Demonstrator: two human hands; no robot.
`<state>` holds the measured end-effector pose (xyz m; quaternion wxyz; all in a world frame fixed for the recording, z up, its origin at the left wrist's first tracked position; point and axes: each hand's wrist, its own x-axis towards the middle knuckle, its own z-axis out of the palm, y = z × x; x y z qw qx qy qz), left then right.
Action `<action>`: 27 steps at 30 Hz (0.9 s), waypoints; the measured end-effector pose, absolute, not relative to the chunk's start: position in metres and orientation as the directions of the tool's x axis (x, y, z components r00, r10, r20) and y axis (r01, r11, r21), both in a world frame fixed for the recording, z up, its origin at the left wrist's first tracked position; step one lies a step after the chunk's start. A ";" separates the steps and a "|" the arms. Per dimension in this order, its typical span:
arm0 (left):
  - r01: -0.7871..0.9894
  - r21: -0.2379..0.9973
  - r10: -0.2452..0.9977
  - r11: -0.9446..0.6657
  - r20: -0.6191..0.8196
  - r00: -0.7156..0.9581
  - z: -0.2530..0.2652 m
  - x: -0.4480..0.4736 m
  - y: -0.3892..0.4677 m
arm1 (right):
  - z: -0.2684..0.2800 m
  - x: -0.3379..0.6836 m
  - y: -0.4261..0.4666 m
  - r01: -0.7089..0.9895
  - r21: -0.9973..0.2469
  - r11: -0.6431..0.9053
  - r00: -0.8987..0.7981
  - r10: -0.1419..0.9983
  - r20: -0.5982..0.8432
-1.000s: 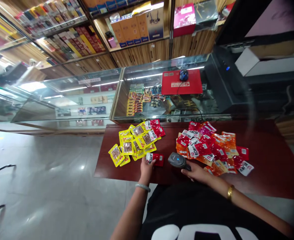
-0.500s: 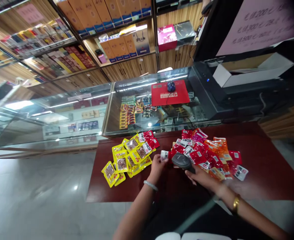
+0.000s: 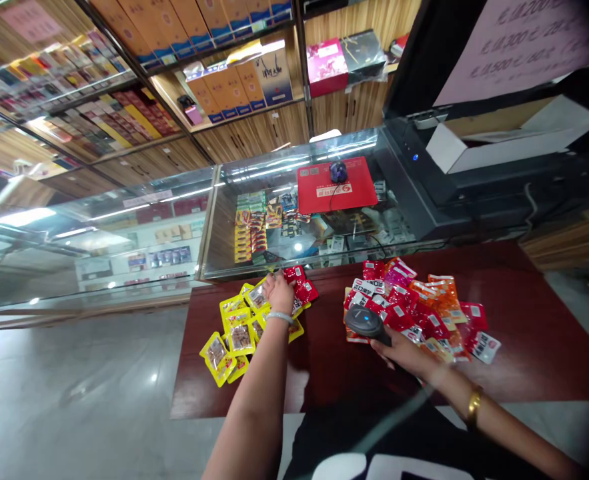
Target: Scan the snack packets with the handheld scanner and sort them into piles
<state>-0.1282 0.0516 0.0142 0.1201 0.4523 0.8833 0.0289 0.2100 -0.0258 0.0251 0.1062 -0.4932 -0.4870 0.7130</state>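
My left hand [image 3: 279,293] rests over the top of the left pile, its fingers apart on the packets; part of what lies beneath is hidden. That pile has yellow snack packets [image 3: 241,338] with clear windows, and red snack packets [image 3: 305,288] at its upper right. My right hand [image 3: 399,350] is wrapped round the handle of a dark grey barcode scanner [image 3: 363,321], whose head shows a small blue light. The scanner's head is over the left edge of a second pile, of red, orange and purple snack packets [image 3: 399,297].
The packets lie on a dark red-brown tabletop [image 3: 334,373]. Behind it stands a glass display counter [image 3: 214,220] with a red mat [image 3: 314,193] and a mouse [image 3: 339,173] on top. A black machine with a white open box [image 3: 519,157] is at the right.
My left hand has moved left, from a red packet beside the scanner to the top of the yellow pile. My right hand stays nearly in place with the scanner, where a blue light now shows.
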 end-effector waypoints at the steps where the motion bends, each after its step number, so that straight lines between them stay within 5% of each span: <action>1: 0.805 0.143 0.814 0.575 -0.198 -0.546 0.015 -0.133 0.052 | 0.024 0.211 -0.026 0.325 -0.799 -0.506 -0.492 0.631 -0.599; 8: 0.859 0.072 0.856 0.507 -0.158 -0.492 0.026 -0.151 0.041 | 0.025 0.208 -0.024 0.338 -0.796 -0.502 -0.496 0.624 -0.604; 11: 0.852 0.166 0.867 0.496 -0.148 -0.476 0.034 -0.149 0.036 | 0.036 0.203 -0.022 0.356 -0.789 -0.501 -0.491 0.618 -0.614; 18: 0.641 0.616 0.888 0.459 -0.348 -0.302 0.026 -0.094 0.010 | 0.050 0.196 -0.022 0.334 -0.800 -0.498 -0.471 0.647 -0.600; 27: 0.680 0.608 0.893 0.409 -0.419 -0.163 0.009 -0.038 -0.005 | 0.042 0.204 -0.027 0.266 -0.846 -0.462 -0.455 0.714 -0.533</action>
